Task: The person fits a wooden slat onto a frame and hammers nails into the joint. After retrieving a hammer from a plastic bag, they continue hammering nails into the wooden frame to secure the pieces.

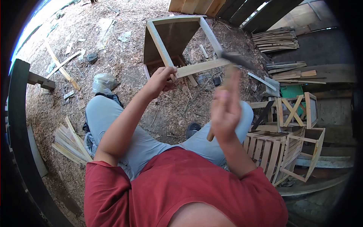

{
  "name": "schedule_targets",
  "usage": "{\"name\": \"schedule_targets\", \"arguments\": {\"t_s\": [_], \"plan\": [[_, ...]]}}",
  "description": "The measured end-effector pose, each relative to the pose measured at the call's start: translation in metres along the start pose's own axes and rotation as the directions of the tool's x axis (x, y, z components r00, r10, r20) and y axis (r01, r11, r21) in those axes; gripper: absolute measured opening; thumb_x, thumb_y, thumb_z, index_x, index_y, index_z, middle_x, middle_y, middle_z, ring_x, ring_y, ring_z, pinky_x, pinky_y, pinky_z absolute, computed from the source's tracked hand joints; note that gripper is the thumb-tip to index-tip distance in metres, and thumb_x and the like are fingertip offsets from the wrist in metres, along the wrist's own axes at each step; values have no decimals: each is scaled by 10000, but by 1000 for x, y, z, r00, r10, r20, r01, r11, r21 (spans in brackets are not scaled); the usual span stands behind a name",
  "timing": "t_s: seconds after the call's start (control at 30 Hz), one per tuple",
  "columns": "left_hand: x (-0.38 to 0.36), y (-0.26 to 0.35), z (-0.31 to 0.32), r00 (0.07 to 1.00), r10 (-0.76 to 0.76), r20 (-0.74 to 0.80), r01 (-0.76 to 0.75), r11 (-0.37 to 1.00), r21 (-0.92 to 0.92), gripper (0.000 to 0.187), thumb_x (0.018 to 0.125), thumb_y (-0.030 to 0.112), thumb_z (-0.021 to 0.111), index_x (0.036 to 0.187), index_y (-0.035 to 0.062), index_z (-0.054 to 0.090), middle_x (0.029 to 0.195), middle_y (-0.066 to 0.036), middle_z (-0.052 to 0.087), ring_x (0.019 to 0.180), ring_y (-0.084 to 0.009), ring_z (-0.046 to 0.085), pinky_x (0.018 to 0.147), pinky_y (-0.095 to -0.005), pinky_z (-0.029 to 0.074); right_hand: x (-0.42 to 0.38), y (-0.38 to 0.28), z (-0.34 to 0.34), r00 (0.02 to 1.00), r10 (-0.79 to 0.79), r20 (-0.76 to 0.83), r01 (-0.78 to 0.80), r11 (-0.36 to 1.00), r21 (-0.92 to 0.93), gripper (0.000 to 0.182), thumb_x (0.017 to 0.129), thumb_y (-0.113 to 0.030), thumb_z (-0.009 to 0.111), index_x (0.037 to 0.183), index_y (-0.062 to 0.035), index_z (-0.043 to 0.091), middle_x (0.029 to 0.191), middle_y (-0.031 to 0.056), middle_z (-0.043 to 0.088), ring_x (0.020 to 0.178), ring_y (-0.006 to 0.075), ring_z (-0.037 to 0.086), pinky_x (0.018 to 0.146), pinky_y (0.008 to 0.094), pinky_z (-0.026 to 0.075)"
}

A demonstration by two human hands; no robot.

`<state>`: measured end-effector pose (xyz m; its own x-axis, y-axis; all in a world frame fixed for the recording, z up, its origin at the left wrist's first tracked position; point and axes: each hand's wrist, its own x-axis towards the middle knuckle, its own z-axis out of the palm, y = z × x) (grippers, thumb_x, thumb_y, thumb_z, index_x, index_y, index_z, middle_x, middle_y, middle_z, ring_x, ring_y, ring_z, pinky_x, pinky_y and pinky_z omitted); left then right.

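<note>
A wooden frame (200, 68) of light slats, with a dark panel (172, 38) on its far side, stands on the ground ahead of me. My left hand (162, 80) is closed round its near left corner, thumb and fingertips on the end of the front slat. In my right hand (225, 113) is a hammer (239, 59), gripped by its wooden handle. Its dark head, smeared by motion, overlaps the right end of the front slat in this view. The handle's butt sticks out below my fist.
Wood shavings cover the ground (124, 56). Slatted wooden crates (264, 151) stand at my right, below stacked thin slats (276, 39). Loose slats (68, 143) and a clear plastic bag (104, 82) lie to my left. A dark post (18, 113) rises at the left edge.
</note>
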<state>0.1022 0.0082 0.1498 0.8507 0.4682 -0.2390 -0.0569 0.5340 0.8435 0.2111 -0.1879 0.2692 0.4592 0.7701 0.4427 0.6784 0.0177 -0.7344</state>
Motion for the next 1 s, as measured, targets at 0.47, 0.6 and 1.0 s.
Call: {"name": "schedule_targets", "arguments": {"t_s": [0.47,0.6,1.0], "plan": [[1,-9,1,999,-7,41,8,1000,-15,343,1014,366,510,773,123,500,579,64,310,462,-70,261,446,-274,195,-16,25,13,949,-41,312,88,987,-137,514,1060,-27,477,1568,-99,456,843,21,606,556,45,460,501,222,387],[-1,-2,6,1000,2,18,-1,1000,-6,356,1021,377,499,767,127,496,562,67,302,457,-73,270,445,-279,196,4,-25,-26,939,343,17,-339,918,205,553,1003,-1,545,1545,-101,496,811,71,603,660,169,574,647,339,493],[2,-4,9,999,27,-28,-27,1000,-2,370,1023,385,509,753,134,483,565,61,328,460,-76,293,449,-273,215,-4,-1,-10,983,118,-142,-88,975,204,517,1041,-37,525,1553,-89,476,910,6,635,616,45,493,557,212,446]]}}
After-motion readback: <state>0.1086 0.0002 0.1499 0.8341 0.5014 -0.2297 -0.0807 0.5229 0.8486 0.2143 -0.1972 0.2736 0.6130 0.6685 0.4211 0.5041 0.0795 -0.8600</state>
